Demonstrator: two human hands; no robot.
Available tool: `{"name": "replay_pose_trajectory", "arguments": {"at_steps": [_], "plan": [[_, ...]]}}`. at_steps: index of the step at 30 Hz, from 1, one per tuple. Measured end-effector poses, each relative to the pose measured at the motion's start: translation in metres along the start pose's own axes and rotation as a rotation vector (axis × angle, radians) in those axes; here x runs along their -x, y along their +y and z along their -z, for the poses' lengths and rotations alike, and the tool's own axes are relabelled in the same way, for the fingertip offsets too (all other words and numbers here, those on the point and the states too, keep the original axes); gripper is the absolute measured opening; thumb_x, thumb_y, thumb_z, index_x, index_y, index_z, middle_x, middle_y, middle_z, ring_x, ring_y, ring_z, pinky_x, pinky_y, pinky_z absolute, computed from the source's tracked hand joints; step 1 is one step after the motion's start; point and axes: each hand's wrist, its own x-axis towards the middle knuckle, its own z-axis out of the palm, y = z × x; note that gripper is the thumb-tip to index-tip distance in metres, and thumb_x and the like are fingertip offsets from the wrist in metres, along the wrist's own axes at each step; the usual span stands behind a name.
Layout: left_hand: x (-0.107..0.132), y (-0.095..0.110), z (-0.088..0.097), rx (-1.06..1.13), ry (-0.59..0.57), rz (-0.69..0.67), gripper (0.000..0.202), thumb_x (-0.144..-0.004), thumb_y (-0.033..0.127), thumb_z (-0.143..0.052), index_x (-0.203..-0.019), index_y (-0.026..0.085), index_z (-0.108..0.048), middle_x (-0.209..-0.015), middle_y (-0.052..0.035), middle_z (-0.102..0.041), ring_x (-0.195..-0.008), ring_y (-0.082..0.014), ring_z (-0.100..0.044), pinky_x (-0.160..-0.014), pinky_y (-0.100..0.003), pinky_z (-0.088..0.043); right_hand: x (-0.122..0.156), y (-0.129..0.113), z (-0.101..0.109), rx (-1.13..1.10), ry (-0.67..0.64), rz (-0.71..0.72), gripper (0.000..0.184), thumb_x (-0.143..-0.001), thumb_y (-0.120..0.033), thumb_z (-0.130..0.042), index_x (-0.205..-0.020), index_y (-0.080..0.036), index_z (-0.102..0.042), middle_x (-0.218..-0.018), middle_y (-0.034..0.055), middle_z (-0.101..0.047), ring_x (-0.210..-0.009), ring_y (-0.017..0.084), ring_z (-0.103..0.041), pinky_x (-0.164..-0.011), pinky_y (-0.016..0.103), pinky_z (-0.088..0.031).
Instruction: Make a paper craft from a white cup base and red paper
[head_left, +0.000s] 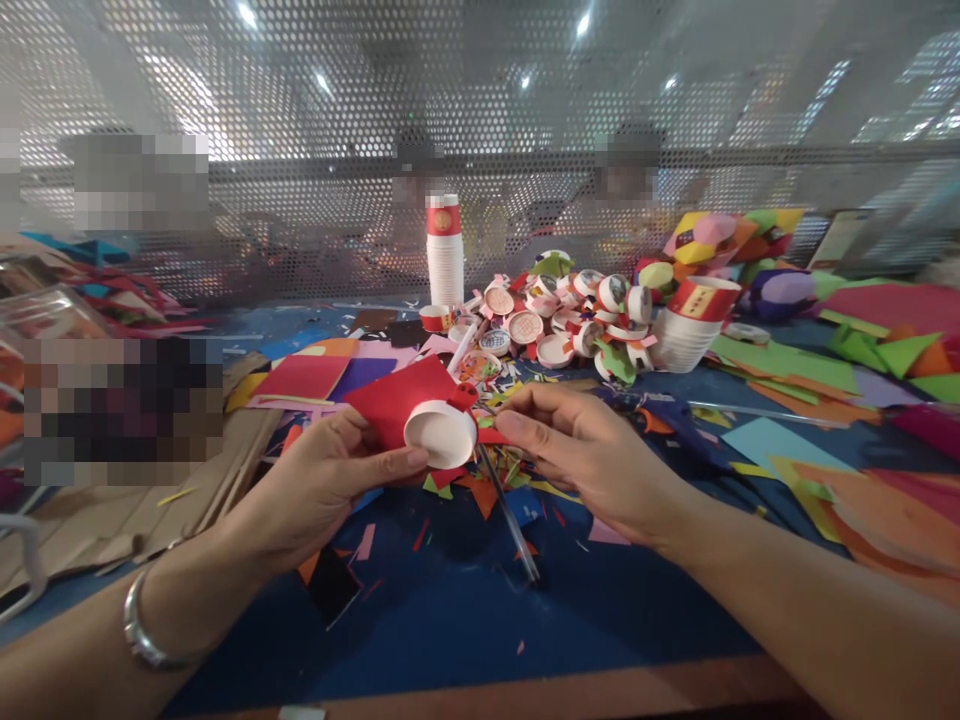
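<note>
My left hand (337, 480) pinches a cut-off paper cup bottom (442, 437), its white round hollow facing me. A sheet of red paper (401, 395) is in the same grip, behind the cup bottom. Small red paper shapes stick out at the cup bottom's right rim. My right hand (570, 450) is closed, thumb and fingertips together on a small red paper strip (491, 436) beside that rim. Below, between my hands, a clear-barrelled pen (514, 530) lies slanted over the blue tabletop (480, 620).
Beyond my hands lie a heap of decorated cup bottoms (525, 328), a tall stack of paper cups (445, 260) and a tilted stack (690, 325). Coloured paper (795, 450) covers the right side. Cardboard (172, 500) lies left. A perforated metal screen (337, 220) stands behind; people are beyond it.
</note>
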Motion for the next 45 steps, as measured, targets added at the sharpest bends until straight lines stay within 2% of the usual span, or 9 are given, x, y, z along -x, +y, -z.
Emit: {"name": "replay_pose_trajectory", "arguments": {"at_steps": [10, 17, 23, 27, 31, 35, 39, 45], "plan": [[-0.003, -0.004, 0.003, -0.047, -0.013, -0.021, 0.044, -0.056, 0.032, -0.101, -0.086, 0.011, -0.077, -0.08, -0.0079, -0.08, -0.071, -0.0164, -0.074, -0.066, -0.025, -0.061, 0.001, 0.001, -0.002, 0.01, 0.009, 0.028, 0.031, -0.092, -0.048, -0.074, -0.093, -0.018, -0.065, -0.062, -0.0103, -0.042, -0.046, 0.004, -0.022, -0.042, 0.026, -0.015], [-0.005, -0.006, 0.006, -0.075, -0.019, -0.067, 0.043, -0.058, 0.034, -0.1, -0.086, 0.011, -0.078, -0.083, -0.009, -0.081, -0.073, -0.0155, -0.074, -0.068, -0.023, -0.059, 0.001, 0.002, -0.001, 0.069, 0.016, 0.101, 0.031, -0.091, -0.046, -0.075, -0.092, -0.017, -0.066, -0.077, -0.0028, -0.06, -0.063, 0.006, -0.047, -0.054, 0.024, -0.033], [-0.006, -0.007, 0.01, -0.261, -0.007, -0.221, 0.039, -0.065, 0.039, -0.096, -0.088, 0.013, -0.079, -0.081, -0.0089, -0.081, -0.074, -0.0171, -0.075, -0.064, -0.023, -0.058, 0.002, 0.002, -0.001, 0.129, 0.011, 0.147, 0.031, -0.089, -0.048, -0.077, -0.094, -0.019, -0.067, -0.085, 0.0003, -0.066, -0.074, 0.011, -0.058, -0.064, 0.026, -0.045], [-0.003, -0.005, 0.009, -0.294, 0.007, -0.262, 0.03, -0.065, 0.033, -0.095, -0.083, 0.014, -0.08, -0.077, -0.0079, -0.081, -0.063, -0.0139, -0.072, -0.054, -0.019, -0.055, 0.004, 0.002, -0.001, 0.166, 0.015, 0.16, 0.032, -0.088, -0.048, -0.079, -0.098, -0.02, -0.067, -0.089, 0.0015, -0.067, -0.075, 0.012, -0.059, -0.063, 0.026, -0.046], [0.001, 0.0, 0.003, -0.207, -0.103, -0.375, 0.016, -0.072, 0.02, -0.089, -0.086, 0.018, -0.081, -0.078, -0.003, -0.081, -0.066, -0.0114, -0.073, -0.06, -0.016, -0.058, 0.007, 0.003, -0.002, 0.165, -0.014, 0.182, 0.031, -0.088, -0.046, -0.079, -0.1, -0.02, -0.067, -0.09, 0.002, -0.069, -0.079, 0.014, -0.063, -0.067, 0.026, -0.049], [0.003, 0.001, 0.0, -0.154, -0.175, -0.457, 0.017, -0.073, 0.01, -0.086, -0.083, 0.02, -0.077, -0.073, 0.0022, -0.076, -0.064, -0.0086, -0.071, -0.06, -0.013, -0.057, 0.01, 0.0, -0.002, 0.158, -0.063, 0.199, 0.028, -0.089, -0.043, -0.079, -0.098, -0.02, -0.067, -0.089, 0.0015, -0.07, -0.078, 0.013, -0.066, -0.068, 0.025, -0.052], [0.0, -0.001, 0.004, -0.154, -0.202, -0.474, 0.018, -0.074, 0.01, -0.086, -0.088, 0.017, -0.076, -0.076, -0.0007, -0.077, -0.067, -0.0101, -0.072, -0.063, -0.015, -0.059, 0.013, -0.003, -0.003, 0.126, -0.102, 0.184, 0.023, -0.092, -0.04, -0.077, -0.099, -0.021, -0.067, -0.088, 0.0006, -0.072, -0.074, 0.011, -0.068, -0.065, 0.022, -0.052], [-0.005, -0.003, 0.008, -0.161, -0.187, -0.455, 0.018, -0.075, 0.014, -0.088, -0.088, 0.018, -0.075, -0.075, -0.0002, -0.076, -0.066, -0.009, -0.07, -0.061, -0.014, -0.056, 0.015, -0.007, -0.002, 0.124, -0.04, 0.215, 0.025, -0.089, -0.04, -0.08, -0.096, -0.021, -0.066, -0.084, -0.0019, -0.067, -0.071, 0.008, -0.061, -0.062, 0.019, -0.048]]}}
